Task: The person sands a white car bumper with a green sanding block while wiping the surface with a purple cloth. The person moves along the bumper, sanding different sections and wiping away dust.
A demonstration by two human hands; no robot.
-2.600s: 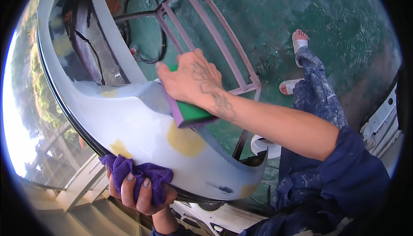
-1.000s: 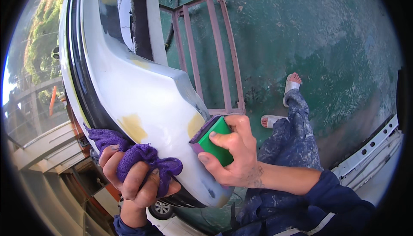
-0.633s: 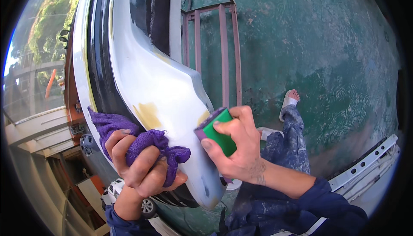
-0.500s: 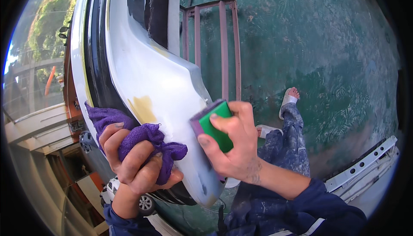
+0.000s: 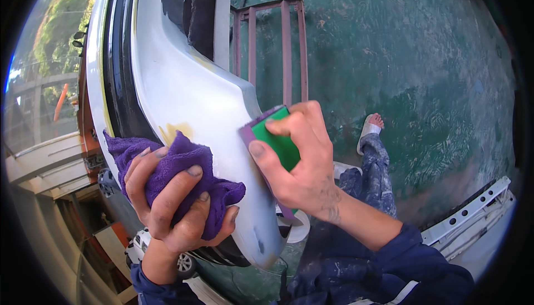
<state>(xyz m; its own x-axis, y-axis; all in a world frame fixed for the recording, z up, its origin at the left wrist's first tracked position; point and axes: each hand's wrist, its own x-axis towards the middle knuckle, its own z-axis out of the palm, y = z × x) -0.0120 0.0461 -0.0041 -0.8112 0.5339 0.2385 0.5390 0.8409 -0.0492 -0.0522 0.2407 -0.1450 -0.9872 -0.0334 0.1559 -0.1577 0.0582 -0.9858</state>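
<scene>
A white car bumper [image 5: 194, 88] curves down the middle of the view, with a dull yellow patch [image 5: 177, 131] and a bare grey spot near its lower end. My left hand [image 5: 172, 216] is closed on a bunched purple cloth [image 5: 192, 166] over the bumper's left side. In my right hand [image 5: 308, 166] is a green sanding block [image 5: 285, 152], thumb and fingers gripping its sides. A purple abrasive sheet wraps its underside. The block is against the bumper's right edge; its contact face is hidden.
A brown metal frame stand [image 5: 286, 54] is beyond the bumper on the wet green floor [image 5: 434, 71]. White perforated metal pieces [image 5: 467, 210] lie at the lower right. At the lower left is a white car [image 5: 139, 244]. Another person's sandalled foot [image 5: 371, 129] shows at right.
My right hand with the sanding block has moved up slightly along the bumper's edge. The purple cloth in my left hand has spread out and bulges more between the fingers.
</scene>
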